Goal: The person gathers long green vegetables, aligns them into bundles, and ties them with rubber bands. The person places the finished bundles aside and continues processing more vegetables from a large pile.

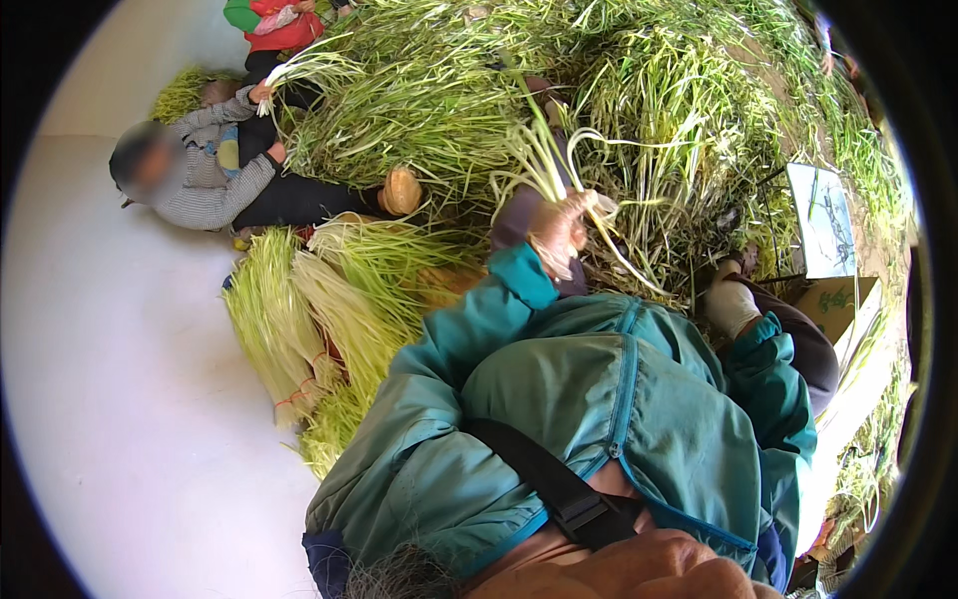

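My left hand (557,232) is raised in front of my chest, closed around a small bunch of chive-like stalks (548,168). Their pale ends fan upward, and a few loose strands bend off to the right and downward. My right hand (732,305), whitish as if gloved, is low beside my bent right leg, close to the heap of cut leaves. Its fingertips are partly hidden, so its grip is unclear. A large heap of long green leaves (419,97) spreads before me, with darker, withered leaves (651,217) nearer my legs.
Tied bundles of pale stalks (299,352) lie to my left by a white wall (135,314). A seated co-worker (209,172) holds stalks there; another person (277,26) sits beyond. At right stand a pale panel (819,221) and a cardboard box (834,307).
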A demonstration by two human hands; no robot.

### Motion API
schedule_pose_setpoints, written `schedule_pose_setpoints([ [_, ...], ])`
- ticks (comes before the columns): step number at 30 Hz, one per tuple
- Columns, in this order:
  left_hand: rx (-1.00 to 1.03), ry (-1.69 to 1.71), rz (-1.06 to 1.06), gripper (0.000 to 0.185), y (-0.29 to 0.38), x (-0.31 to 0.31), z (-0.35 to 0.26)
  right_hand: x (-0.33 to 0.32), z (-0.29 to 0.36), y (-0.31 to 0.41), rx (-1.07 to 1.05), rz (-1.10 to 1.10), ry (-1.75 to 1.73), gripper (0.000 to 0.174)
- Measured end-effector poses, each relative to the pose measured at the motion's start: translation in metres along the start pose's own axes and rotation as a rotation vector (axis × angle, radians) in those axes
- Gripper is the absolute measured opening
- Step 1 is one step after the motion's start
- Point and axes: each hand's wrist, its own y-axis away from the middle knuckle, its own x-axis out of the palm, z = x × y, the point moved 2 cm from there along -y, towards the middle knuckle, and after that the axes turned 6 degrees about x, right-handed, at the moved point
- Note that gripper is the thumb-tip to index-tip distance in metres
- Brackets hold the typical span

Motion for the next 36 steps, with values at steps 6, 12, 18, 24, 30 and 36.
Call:
schedule_pose_setpoints([
  [6, 0.038, -0.240, -0.011, 0.021, 0.014, 0.004, -0.001, -0.150, -0.024, 0.008, 0.020, -0.327, -1.548, 0.029],
  [12, -0.050, -0.261, 0.026, 0.017, 0.029, 0.020, 0.017, -0.195, 0.016, -0.049, 0.050, -0.423, -2.146, 0.021],
  [18, -0.083, 0.161, 0.051, 0.016, 0.032, 0.031, 0.017, -0.194, 0.022, -0.024, -0.011, -0.317, -2.498, 0.018],
  [24, -0.191, 0.125, 0.110, 0.024, 0.030, 0.013, 0.020, -0.176, -0.012, 0.024, 0.125, -0.701, -2.271, 0.022],
  [30, -0.059, -0.290, 0.193, 0.017, 0.001, -0.078, 0.054, -0.167, -0.102, 0.119, 0.226, -1.135, -2.183, 0.033],
  [36, -0.093, -0.507, 0.021, 0.024, 0.008, -0.051, -0.016, -0.176, -0.096, 0.126, 0.268, -0.983, -2.048, 0.027],
])
